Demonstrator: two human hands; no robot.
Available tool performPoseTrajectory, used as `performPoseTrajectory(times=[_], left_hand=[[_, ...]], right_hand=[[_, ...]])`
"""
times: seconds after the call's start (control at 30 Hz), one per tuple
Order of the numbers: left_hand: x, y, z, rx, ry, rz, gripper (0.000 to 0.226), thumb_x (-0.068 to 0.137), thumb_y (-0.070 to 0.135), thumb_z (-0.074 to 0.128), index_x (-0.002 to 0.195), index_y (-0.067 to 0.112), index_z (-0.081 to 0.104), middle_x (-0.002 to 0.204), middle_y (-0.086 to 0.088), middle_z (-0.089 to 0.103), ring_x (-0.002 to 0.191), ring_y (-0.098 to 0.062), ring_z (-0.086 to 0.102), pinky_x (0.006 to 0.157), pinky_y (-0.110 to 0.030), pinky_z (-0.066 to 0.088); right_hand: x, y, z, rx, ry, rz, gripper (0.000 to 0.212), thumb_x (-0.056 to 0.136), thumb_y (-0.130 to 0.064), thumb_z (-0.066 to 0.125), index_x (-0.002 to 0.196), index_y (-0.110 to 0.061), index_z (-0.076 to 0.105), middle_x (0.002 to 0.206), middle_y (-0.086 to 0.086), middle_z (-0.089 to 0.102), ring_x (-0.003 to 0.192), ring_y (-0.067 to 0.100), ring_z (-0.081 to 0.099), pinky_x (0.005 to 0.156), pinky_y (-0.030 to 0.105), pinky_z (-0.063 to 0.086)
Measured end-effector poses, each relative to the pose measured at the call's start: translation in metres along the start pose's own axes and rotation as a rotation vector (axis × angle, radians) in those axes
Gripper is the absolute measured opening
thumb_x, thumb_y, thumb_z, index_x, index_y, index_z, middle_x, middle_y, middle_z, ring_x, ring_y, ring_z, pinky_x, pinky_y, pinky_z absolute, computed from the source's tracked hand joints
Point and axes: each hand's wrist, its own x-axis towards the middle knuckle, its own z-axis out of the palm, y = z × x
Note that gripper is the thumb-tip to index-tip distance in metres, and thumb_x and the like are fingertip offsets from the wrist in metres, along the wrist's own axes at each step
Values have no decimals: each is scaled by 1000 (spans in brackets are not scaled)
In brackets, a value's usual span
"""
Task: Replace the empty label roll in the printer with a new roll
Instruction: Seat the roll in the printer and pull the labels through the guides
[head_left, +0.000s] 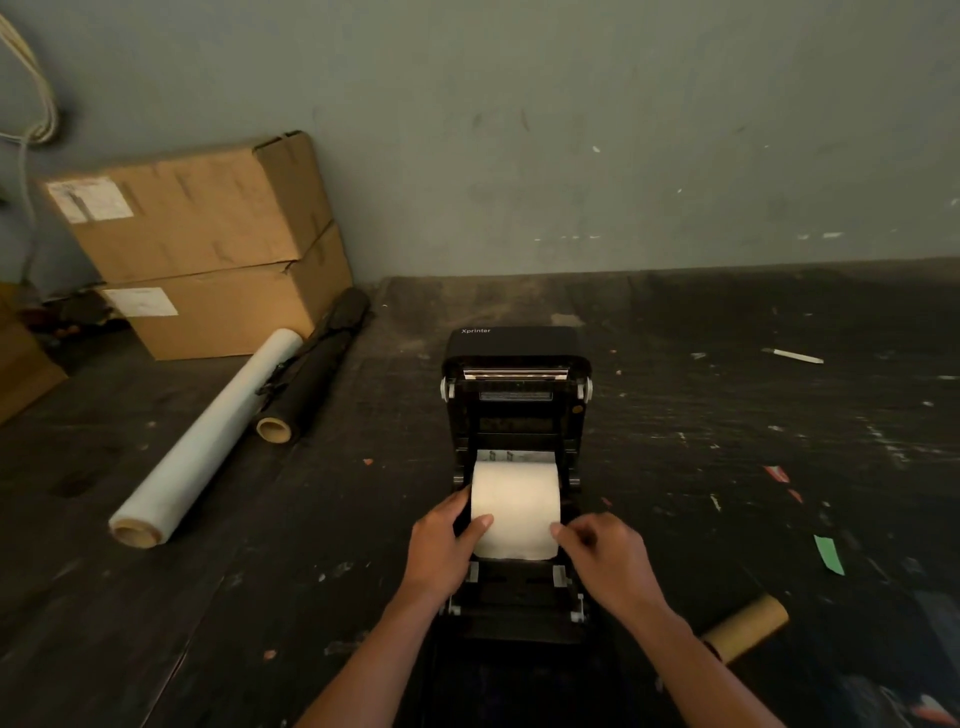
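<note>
A black Xprinter label printer (514, 410) stands open on the dark table, its lid tilted up and back. A full white label roll (515, 506) sits in its bay. My left hand (447, 545) grips the roll's left end, thumb on its front. My right hand (602, 556) pinches the roll's lower right edge with curled fingers. An empty brown cardboard core (748, 631) lies on the table to the right, partly behind my right forearm.
Two stacked cardboard boxes (208, 244) stand at the back left against the wall. A clear stretch-film roll (202, 441) and a black roll (311, 374) lie beside them. A white pen-like stick (795, 356) and a green paper scrap (829, 555) lie on the right.
</note>
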Motion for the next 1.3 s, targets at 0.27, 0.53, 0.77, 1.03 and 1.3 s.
performPoseTrajectory(times=[0.27,0.53,0.77,1.03,1.3], left_hand=[[-5,5,0,136,27,-33,45,88,24,66,131,16,56,124,-7,60,113,-20,56,93,-26,44],[-16,11,3,153,1,-110,33,87,25,66,119,18,62,104,-3,67,95,-15,61,85,-31,51],[-18,13,0,103,-41,-205,33,88,24,66,118,16,60,102,-2,69,93,-13,63,83,-28,50],[-23,23,1,14,-53,-267,40,86,22,67,124,16,53,84,9,62,82,-7,60,81,-29,51],[-26,20,0,30,10,-304,29,84,27,70,110,16,63,102,1,64,87,-10,59,82,-30,53]], right_hand=[[0,-4,0,-35,-61,117,12,87,-34,63,92,-24,67,92,-6,66,78,-1,58,66,14,43],[-3,-9,0,5,-53,190,27,85,-32,65,109,-21,61,105,-1,64,93,10,60,81,26,50],[-5,-17,0,-43,-78,198,16,88,-34,60,99,-23,64,95,-2,66,80,9,64,81,34,56],[-8,-17,-1,49,-20,259,32,84,-30,67,112,-17,55,103,1,64,90,14,63,83,34,55],[-7,-19,0,23,-50,242,20,87,-31,64,102,-19,66,99,1,68,81,8,61,77,28,53]])
